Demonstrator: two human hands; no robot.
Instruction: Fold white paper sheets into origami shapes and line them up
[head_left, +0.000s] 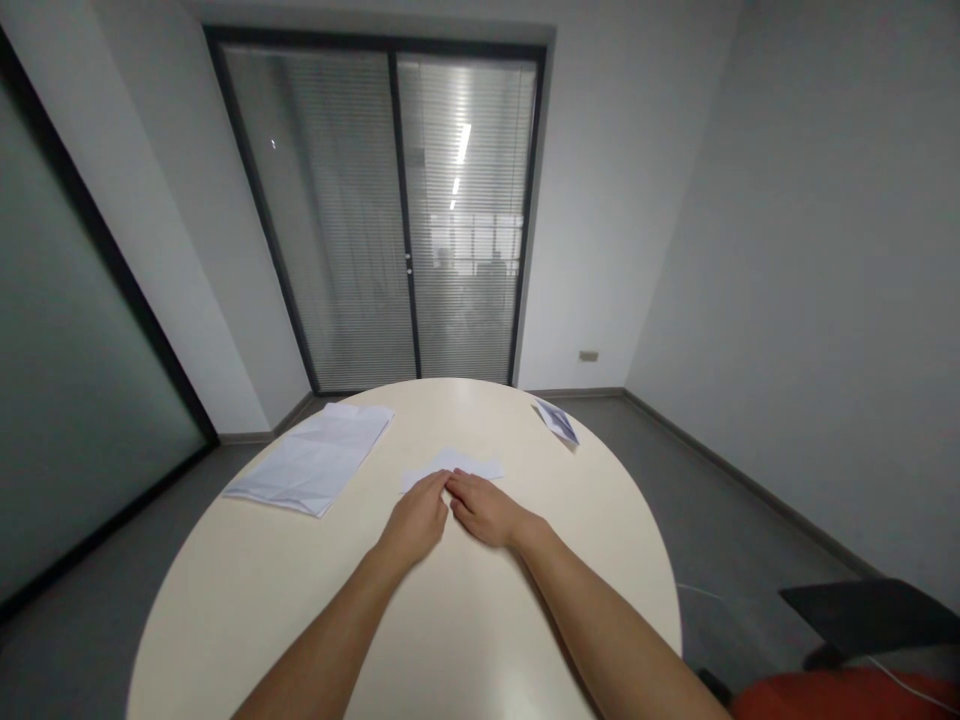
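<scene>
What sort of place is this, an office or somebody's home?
Most likely a small office meeting room: a round-edged pale table, black-framed glass panels with slatted blinds, and what looks like a red-seated chair suggest so.

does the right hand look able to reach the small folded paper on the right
Probably yes: nothing visible stands between the right hand and the small folded paper on the table.
</scene>
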